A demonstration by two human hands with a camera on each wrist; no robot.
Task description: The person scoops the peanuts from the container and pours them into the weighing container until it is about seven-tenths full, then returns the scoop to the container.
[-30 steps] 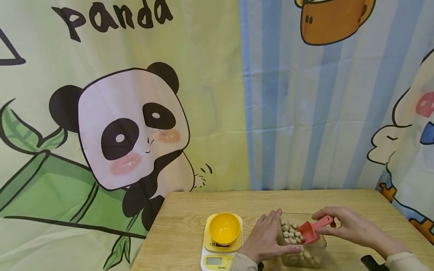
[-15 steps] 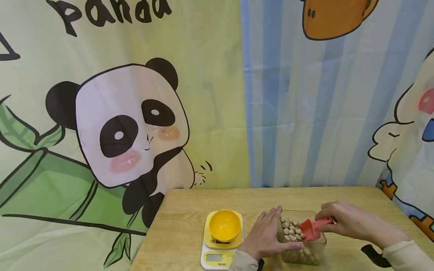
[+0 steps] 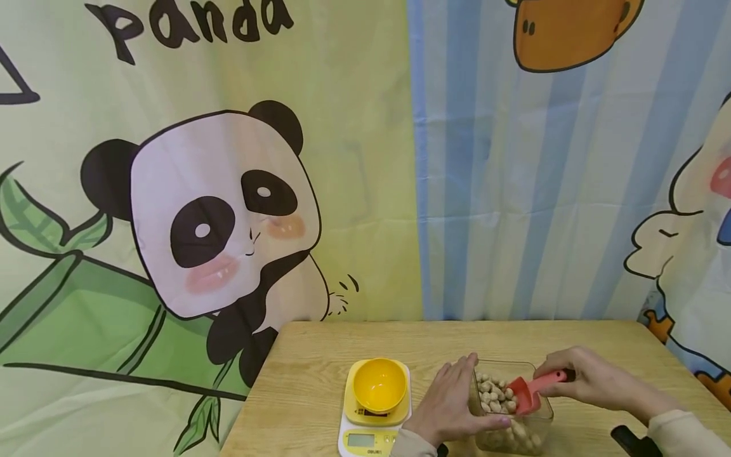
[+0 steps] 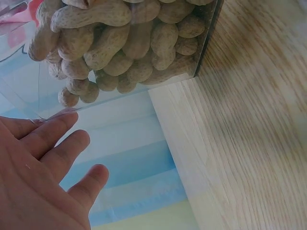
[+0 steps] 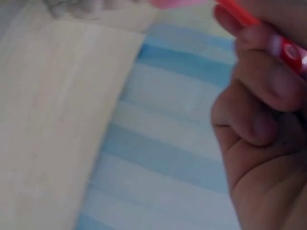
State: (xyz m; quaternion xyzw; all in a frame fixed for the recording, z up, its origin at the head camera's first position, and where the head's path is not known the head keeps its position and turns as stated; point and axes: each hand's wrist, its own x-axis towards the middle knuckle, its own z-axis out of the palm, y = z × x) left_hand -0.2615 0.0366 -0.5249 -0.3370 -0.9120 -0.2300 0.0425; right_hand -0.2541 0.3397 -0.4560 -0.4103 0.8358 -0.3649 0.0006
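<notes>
In the head view, my left hand (image 3: 448,403) rests against the left side of a clear square container (image 3: 514,363), thumb across its front, fingers nearly straight. Its fingertips meet the clear wall in the left wrist view. Unshelled peanuts (image 4: 139,43) fill the container's lower part. My right hand (image 3: 588,381) pinches the handle of a red scoop (image 3: 525,395), whose bowl sits inside the container beside the peanuts (image 3: 493,395). In the right wrist view, curled fingers (image 5: 254,96) hold the red handle (image 5: 244,13); the scoop's bowl is mostly out of frame.
A yellow bowl (image 3: 379,385) stands on a yellow and white kitchen scale (image 3: 374,439), left of my left hand. Wooden table (image 3: 308,355) runs back to a printed curtain (image 3: 365,190). A black strap-like piece (image 3: 628,439) shows below my right wrist.
The right hand and scoop have shifted slightly right, with the handle tilted a little flatter. The left hand stays at the container. The whole head view has shifted slightly.
</notes>
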